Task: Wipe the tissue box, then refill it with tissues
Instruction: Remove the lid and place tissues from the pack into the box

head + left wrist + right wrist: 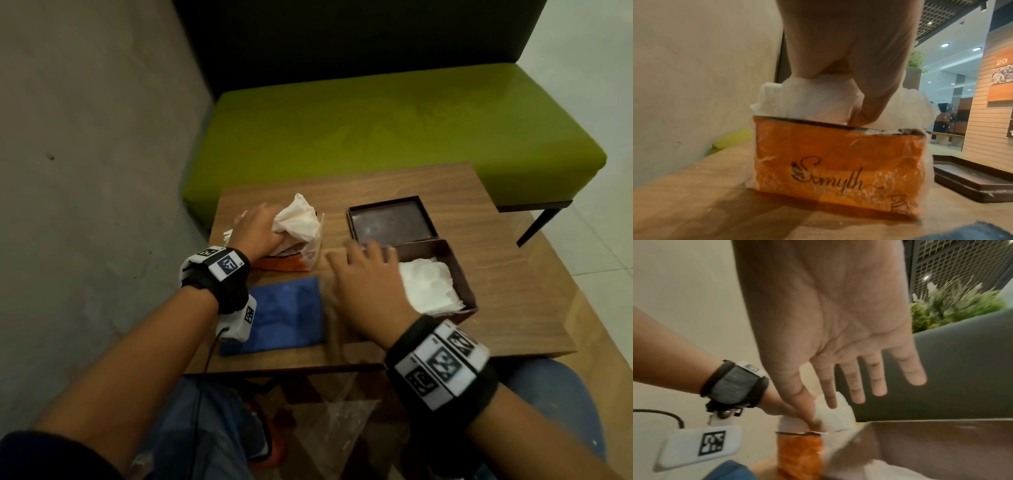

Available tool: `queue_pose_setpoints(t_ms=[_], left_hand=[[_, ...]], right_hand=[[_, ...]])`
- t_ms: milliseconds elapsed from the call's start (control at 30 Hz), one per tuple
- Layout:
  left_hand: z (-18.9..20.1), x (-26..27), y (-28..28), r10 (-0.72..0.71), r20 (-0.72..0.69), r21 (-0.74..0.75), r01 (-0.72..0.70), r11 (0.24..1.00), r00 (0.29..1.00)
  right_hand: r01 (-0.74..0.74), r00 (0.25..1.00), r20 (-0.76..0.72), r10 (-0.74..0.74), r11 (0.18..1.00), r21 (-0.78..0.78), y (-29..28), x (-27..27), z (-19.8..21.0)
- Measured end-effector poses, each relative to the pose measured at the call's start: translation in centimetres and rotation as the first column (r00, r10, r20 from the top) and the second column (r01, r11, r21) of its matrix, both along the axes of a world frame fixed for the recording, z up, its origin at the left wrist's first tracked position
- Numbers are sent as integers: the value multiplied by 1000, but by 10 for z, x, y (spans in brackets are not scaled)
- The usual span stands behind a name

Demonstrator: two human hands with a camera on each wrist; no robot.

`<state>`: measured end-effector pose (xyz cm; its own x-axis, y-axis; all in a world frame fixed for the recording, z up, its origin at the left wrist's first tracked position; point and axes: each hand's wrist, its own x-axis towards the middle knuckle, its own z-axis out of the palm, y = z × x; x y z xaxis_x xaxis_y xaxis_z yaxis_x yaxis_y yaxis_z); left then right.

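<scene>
A: Where's the tissue box?

B: On the table, right of centre, open and part-filled with tissues; its lid lies just beyond.

A: And your hands?

B: Your left hand pinches a wad in the orange pack. Your right hand hovers, fingers spread, holding nothing. Steady the pack with it and lift the stack flat.
</scene>
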<state>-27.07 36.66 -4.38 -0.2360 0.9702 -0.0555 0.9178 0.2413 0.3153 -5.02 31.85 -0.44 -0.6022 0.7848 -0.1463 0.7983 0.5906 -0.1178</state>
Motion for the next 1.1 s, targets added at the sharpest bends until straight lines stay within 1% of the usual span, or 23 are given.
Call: queue_pose_setpoints(t_ms=[67,133,200,300,400,433,467,500,533,567,633,667,700,733,767,800,833,867,900,933,1033,1067,1100], left_hand=[[1,-1,-2,-5,40,-1,5,1000,999],[3,-3,-3,-2,93,10,1,1000,996],[5,-7,-6,6,138,38,-11,999,990],[16,-12,-9,-1,254,103,-26,994,967],[36,-17,-13,35,348,194,-109,975,937],[43,-20,-15,61,415,227,-169,959,908],[51,-23,-17,107,509,245,-263,933,854],[56,-27,-21,140,626,254,-371,893,767],[62,-29,-26,148,750,238,-471,849,645],[66,-32,-33,117,859,201,-538,819,499],[71,-31,-50,17,975,111,-547,830,223],[71,-28,-58,-13,994,67,-523,850,106],[68,-24,-67,-21,1000,25,-499,866,13],[64,-17,-76,-12,999,-14,-478,878,-52],[58,-9,-84,0,995,-49,-464,884,-104],[52,0,-92,8,989,-73,-448,891,-145],[47,10,-98,14,986,-87,-441,893,-166],[42,21,-104,26,985,-99,-443,891,-169],[38,30,-110,39,985,-112,-444,889,-170],[36,40,-115,52,984,-123,-434,892,-172],[36,73,-127,76,982,-132,-341,931,-172],[37,85,-130,73,987,-114,-313,943,-140],[39,99,-133,75,995,-90,-306,948,-61]], right_hand=[[-139,990,-4,139,990,11,-2,-28,-2],[-189,981,35,192,980,-59,0,-51,-8],[-158,981,87,173,975,-155,3,-66,-16],[-80,986,122,111,969,-234,6,-75,-24],[-38,993,101,68,961,-274,9,-78,-25],[-32,994,90,58,962,-272,10,-79,-25],[-24,996,78,46,966,-259,12,-80,-24],[-15,998,62,30,971,-238,13,-81,-23],[-4,999,44,14,975,-221,14,-81,-21],[2,1000,21,2,977,-214,15,-80,-20],[1,997,-78,-18,977,-211,14,-74,-17],[1,983,-180,-44,973,-231,13,-68,-15],[0,943,-322,-89,964,-267,10,-62,-11],[-3,866,-473,-161,945,-328,8,-54,-7],[-17,754,-603,-259,911,-413,5,-46,-2],[-52,623,-681,-386,848,-528,1,-39,4],[-102,497,-689,-527,753,-650,-1,-32,7],[-160,401,-637,-658,635,-756,-3,-26,8],[-219,337,-566,-752,522,-824,-4,-20,6],[-283,295,-513,-806,439,-853,-6,-15,5],[-443,245,-470,-848,333,-832,-19,-2,3],[-483,228,-454,-861,305,-821,-25,0,3],[-473,215,-444,-870,305,-827,-31,1,3]])
